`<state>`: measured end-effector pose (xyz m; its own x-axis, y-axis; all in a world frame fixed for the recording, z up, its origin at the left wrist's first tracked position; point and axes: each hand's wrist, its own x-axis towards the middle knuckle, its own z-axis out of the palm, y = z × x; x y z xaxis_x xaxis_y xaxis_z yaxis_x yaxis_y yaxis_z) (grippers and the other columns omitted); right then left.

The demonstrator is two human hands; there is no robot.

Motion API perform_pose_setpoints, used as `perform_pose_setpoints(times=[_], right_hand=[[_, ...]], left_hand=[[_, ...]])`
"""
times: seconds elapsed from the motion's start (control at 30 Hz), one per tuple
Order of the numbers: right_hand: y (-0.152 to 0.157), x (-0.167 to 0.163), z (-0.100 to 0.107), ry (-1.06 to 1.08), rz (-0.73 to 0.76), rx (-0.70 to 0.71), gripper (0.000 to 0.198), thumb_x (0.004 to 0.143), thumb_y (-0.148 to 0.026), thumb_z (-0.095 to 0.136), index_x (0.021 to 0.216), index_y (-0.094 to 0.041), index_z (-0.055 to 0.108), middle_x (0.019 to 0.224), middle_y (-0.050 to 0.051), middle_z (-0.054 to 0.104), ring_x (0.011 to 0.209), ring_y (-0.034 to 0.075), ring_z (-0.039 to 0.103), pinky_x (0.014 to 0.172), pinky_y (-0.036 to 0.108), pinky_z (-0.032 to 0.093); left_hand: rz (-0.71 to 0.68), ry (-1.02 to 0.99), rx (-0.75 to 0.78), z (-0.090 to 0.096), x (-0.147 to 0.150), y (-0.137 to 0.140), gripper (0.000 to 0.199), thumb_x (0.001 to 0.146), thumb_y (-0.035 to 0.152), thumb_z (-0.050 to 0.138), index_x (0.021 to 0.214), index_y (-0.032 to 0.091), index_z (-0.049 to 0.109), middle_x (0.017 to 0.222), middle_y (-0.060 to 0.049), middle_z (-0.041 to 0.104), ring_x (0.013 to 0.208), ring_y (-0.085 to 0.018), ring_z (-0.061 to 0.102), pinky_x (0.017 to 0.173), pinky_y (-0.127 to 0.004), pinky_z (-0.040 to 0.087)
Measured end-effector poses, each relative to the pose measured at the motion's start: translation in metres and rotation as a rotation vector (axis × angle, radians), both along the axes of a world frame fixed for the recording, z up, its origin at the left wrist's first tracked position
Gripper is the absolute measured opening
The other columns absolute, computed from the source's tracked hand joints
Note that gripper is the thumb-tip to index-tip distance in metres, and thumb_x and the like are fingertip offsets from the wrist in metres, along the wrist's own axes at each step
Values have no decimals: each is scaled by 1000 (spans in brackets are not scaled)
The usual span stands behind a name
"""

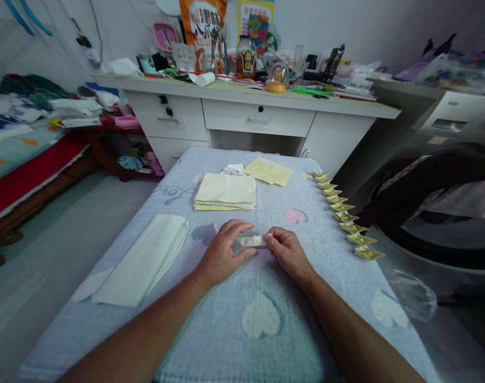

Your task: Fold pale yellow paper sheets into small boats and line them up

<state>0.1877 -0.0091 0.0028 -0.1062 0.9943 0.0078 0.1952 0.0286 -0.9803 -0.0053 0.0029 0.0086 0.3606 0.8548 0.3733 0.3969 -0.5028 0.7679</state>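
A small piece of folded white paper (pixel 251 241) is held above the cloth-covered table. My right hand (pixel 287 250) pinches its right end between thumb and fingers. Around the left end, my left hand (pixel 225 249) is open, thumb and fingers apart; whether it touches the paper I cannot tell. Beyond my hands lies a stack of creased cream sheets (pixel 226 189), with yellow paper at its bottom. Creased yellow sheets (pixel 269 171) rest behind it to the right, beside a crumpled white paper (pixel 233 169). Several folded yellow paper boats (pixel 346 227) line the table's right edge.
A long folded pale sheet (pixel 146 260) lies on the left of the table (pixel 262 351). Behind stands a white desk (pixel 262 114) crowded with a jar (pixel 246 57), an orange bag (pixel 202 32) and other things. A washing machine (pixel 458 122) is at right, a bed (pixel 30 159) at left.
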Motion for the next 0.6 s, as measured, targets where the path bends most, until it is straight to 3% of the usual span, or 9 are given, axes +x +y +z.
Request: perform_pose_setpoints(times=[0.07, 0.17, 0.4, 0.6], right_hand=[[0, -1, -1, 11, -2, -11, 33, 82, -45, 56, 64, -18, 54, 53, -5, 40, 50, 9, 33, 50, 24, 25], [0, -1, -1, 54, 5, -22, 33, 83, -45, 57, 65, -18, 54, 53, -6, 40, 50, 9, 33, 50, 24, 25], [-1, -5, 1, 293, 170, -2, 27, 79, -40, 68, 81, -19, 51, 67, -5, 48, 60, 9, 42, 58, 22, 32], [-1, -7, -3, 294, 170, -27, 28, 78, -38, 70, 84, -20, 49, 67, -5, 51, 57, 8, 43, 54, 21, 33]], left_hand=[[-51, 51, 75, 0, 1, -1, 40, 75, 18, 70, 113, 23, 61, 113, -6, 61, 108, -20, 54, 96, -35, 43], [-76, 92, 68, -2, 2, -1, 30, 78, 13, 65, 107, 23, 65, 104, -5, 65, 101, -19, 58, 90, -33, 45], [1, -109, -241, -3, 5, 0, 25, 77, 20, 65, 103, 20, 66, 92, -2, 67, 84, -15, 60, 77, -27, 46], [-10, -209, -384, -10, 6, 2, 32, 74, 25, 69, 104, 16, 64, 89, -3, 66, 82, -15, 60, 74, -26, 46]])
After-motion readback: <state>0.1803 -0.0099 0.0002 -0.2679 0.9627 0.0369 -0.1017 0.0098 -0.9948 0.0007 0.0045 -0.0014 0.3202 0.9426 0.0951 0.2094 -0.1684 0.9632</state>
